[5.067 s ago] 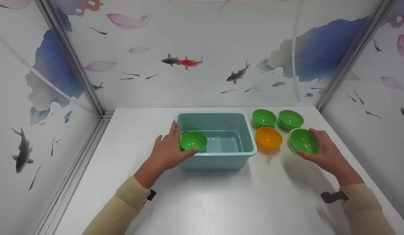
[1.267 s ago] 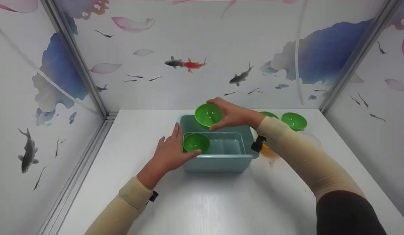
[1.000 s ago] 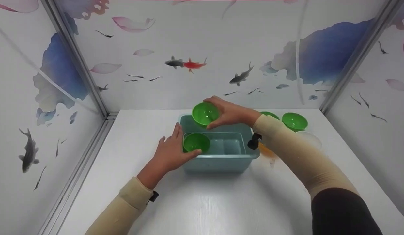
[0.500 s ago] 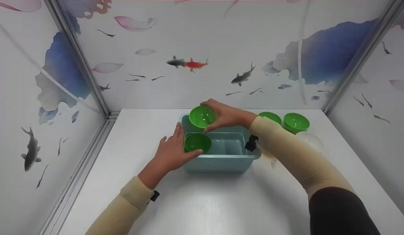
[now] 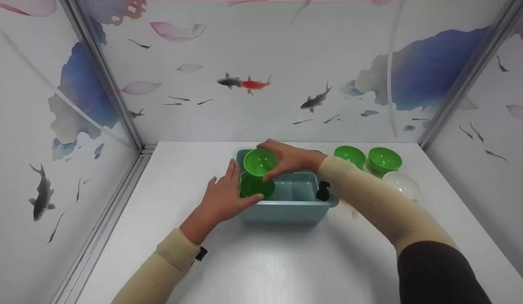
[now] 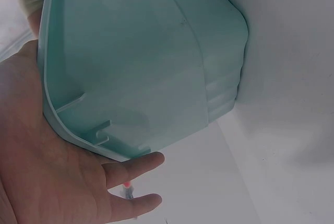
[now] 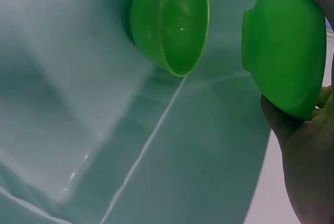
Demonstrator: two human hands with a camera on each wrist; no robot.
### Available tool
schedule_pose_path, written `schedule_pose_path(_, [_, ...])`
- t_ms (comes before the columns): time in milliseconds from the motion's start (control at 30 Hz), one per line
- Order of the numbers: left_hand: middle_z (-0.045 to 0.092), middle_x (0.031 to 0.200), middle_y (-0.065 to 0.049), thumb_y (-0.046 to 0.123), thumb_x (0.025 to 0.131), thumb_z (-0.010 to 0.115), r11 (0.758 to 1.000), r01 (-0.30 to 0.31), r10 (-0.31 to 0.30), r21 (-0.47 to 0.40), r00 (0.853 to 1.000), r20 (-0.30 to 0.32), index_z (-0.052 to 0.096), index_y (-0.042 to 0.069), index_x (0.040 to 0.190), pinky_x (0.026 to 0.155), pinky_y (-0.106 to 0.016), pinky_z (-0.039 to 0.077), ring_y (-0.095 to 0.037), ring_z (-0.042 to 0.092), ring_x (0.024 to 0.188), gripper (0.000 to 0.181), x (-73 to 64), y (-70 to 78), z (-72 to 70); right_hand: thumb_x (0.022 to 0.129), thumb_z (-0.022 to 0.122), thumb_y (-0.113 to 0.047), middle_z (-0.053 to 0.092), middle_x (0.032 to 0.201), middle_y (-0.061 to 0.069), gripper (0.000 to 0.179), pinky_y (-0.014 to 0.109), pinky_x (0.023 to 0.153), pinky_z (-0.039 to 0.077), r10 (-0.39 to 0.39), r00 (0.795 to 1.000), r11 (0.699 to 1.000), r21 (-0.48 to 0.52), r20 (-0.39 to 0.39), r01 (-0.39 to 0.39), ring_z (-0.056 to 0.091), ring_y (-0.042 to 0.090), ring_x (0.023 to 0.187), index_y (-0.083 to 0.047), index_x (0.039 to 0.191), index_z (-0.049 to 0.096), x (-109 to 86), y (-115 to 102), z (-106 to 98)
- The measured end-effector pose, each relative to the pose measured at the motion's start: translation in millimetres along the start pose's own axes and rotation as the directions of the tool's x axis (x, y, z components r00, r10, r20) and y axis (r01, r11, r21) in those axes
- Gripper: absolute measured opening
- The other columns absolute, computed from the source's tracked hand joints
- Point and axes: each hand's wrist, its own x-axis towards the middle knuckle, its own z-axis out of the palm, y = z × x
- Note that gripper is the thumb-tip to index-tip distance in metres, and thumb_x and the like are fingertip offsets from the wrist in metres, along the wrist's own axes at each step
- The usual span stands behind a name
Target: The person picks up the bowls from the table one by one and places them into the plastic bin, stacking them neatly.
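My right hand (image 5: 289, 158) grips a green bowl (image 5: 259, 162) by its side, fingers at the far rim and thumb at the near rim. The held bowl hangs over the left part of a light blue plastic tub (image 5: 282, 213). Inside the tub, a second green bowl (image 5: 257, 188) sits at the left end, partly covered by the held one. In the right wrist view the held bowl's base faces the bowl in the tub. My left hand (image 5: 221, 196) rests against the tub's left front corner, fingers straight along the side (image 6: 120, 67) and thumb over the front rim.
Two more green bowls (image 5: 349, 155) stand at the back right of the white table (image 5: 261, 261). A white bowl (image 5: 401, 184) is in front of them, partly behind my right sleeve (image 5: 371, 198). Patterned panels (image 5: 181, 118) wall in the back and sides.
My right hand has brought the green bowl from the table's right side over the tub, then lowered it toward the bowl inside. The orange bowl is now hidden behind my forearm. My left hand stays put.
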Motion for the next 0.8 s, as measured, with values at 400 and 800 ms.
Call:
schedule_pose_path(400, [0.011,0.185,-0.018,0.085,0.096,0.057,1.0,-0.007,0.007,-0.006,1.0,-0.021,0.01,-0.001,0.176,0.128,-0.071,0.024,-0.042,0.041,0.159,0.126,2.3,-0.9,-0.7,0.084,0.095,-0.055,0.057,0.147,0.006,0.104,0.045,0.114,0.05,-0.014,0.998,0.999,-0.034,0.069,0.016,0.059,0.022,0.131,-0.008,0.163,0.048,11.6,-3.2,17.3])
schedule_pose_path(800, [0.01,0.185,-0.017,0.084,0.096,0.058,0.999,0.002,-0.003,-0.037,1.0,-0.019,0.009,0.0,0.176,0.129,-0.07,0.02,-0.042,0.041,0.159,0.126,-0.5,-0.6,1.2,0.085,0.092,-0.053,0.054,0.15,0.003,0.101,0.045,0.113,0.052,0.048,0.991,0.999,-0.007,0.122,-0.048,0.057,0.02,0.132,-0.012,0.166,0.046,14.5,2.9,36.0])
